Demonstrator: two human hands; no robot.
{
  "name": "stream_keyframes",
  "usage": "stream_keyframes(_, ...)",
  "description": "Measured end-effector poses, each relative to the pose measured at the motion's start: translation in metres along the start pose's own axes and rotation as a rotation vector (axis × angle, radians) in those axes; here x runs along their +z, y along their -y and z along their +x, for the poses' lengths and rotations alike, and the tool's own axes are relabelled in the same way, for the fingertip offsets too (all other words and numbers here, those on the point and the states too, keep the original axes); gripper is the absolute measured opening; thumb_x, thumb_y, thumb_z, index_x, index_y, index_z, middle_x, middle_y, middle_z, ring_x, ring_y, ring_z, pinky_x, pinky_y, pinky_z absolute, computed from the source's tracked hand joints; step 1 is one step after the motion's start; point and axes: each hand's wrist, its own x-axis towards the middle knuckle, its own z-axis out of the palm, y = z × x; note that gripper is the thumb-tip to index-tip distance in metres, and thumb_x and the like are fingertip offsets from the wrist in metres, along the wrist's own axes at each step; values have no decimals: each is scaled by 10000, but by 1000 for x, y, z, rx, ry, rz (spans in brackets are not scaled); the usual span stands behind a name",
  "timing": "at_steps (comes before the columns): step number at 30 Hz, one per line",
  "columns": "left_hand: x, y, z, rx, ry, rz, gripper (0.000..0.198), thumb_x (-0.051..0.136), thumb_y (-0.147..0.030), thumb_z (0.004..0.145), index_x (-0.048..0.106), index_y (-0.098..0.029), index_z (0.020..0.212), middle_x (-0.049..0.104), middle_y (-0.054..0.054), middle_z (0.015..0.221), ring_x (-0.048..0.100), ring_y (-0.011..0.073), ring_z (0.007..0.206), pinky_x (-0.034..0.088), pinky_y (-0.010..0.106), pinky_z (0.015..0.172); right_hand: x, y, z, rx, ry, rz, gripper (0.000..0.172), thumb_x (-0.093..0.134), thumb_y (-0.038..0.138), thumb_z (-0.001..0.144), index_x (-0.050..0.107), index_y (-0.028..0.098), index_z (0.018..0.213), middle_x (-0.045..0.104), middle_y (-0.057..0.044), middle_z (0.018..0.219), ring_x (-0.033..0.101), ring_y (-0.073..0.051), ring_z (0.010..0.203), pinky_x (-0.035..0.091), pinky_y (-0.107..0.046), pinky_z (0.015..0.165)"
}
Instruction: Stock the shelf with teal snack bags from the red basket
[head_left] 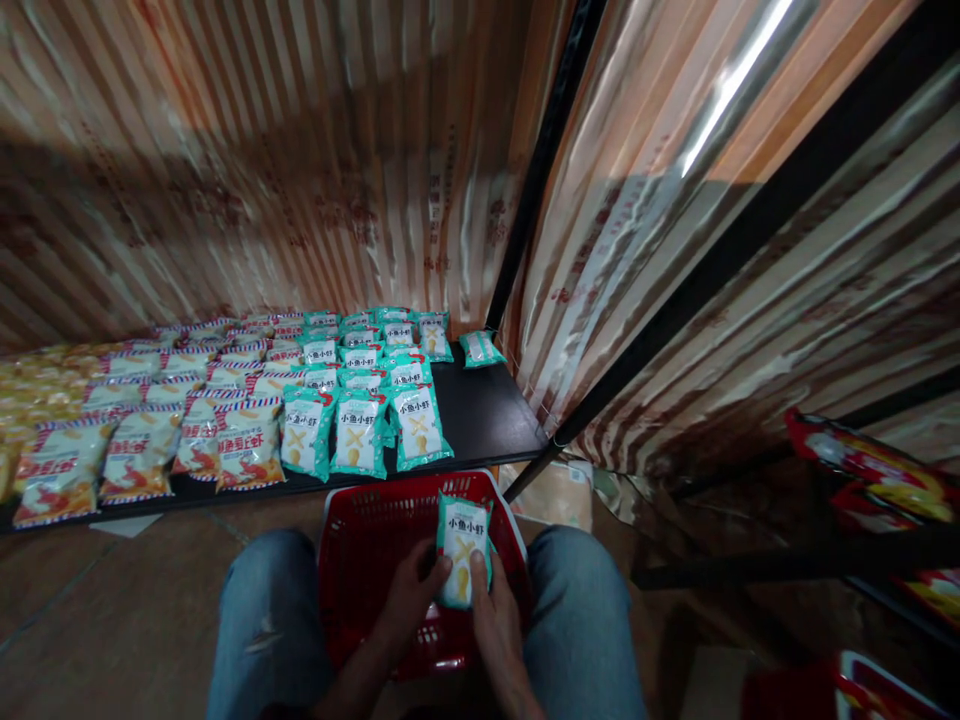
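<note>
Our left hand [409, 590] grips the left edge of a teal packet [463, 550], thumb pressed on its front. Our right hand [491, 615] is clamped on the packet's lower right corner, thumb on the front and fingers behind. Between both hands the packet stands upright with its printed face towards us, just above the far right part of a red basket [360, 560].

The basket sits on the floor [112, 600] between our left knee [262, 610] and right knee [581, 610], both in blue jeans.

Just beyond the basket's far rim runs a low black shelf [480, 415]. On it we see rows of matching teal packets [360, 430] lying flat and overlapping, with one lone teal packet [480, 348] set apart at the back right. To their left lie striped packets [247, 445] with red, white and blue edging, and further left yellow packets [30, 390], which are blurred. The right end of the shelf is bare.

A black post [540, 170] rises from the shelf's back right corner. At far right, red and yellow bags [862, 465] lie on another rack, and a second red basket [847, 690] shows at the bottom right corner.
</note>
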Motion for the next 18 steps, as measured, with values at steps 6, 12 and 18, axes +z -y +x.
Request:
stream_keyframes(6, 13, -15, -2, 42, 63, -69, 548, 824, -459, 553, 671, -168, 992, 693, 137, 1077, 630, 313, 1015, 504, 397, 861, -12, 21, -1, 62, -34, 26, 689, 383, 711, 786, 609, 158, 1131, 731, -125, 927, 685, -278, 877, 532, -347, 724)
stream_keyframes(12, 26, -29, 0, 103, 105, -58, 539, 815, -391, 587, 649, -175, 1052, 687, 116, 1103, 629, 293, 1019, 496, 386, 889, -21, 43, 12, -14, -44, 31, 716, 352, 674, 819, 533, 124, 1241, 693, -148, 1078, 666, -264, 940, 531, -344, 758)
stream_keyframes(18, 45, -34, 9, 142, 39, -97, 519, 789, -415, 599, 648, -184, 1042, 697, 106, 1077, 631, 300, 1024, 490, 400, 902, -32, 49, 28, -68, -94, 37, 648, 427, 621, 817, 542, 154, 1251, 665, -133, 1158, 631, -271, 1035, 515, -369, 838)
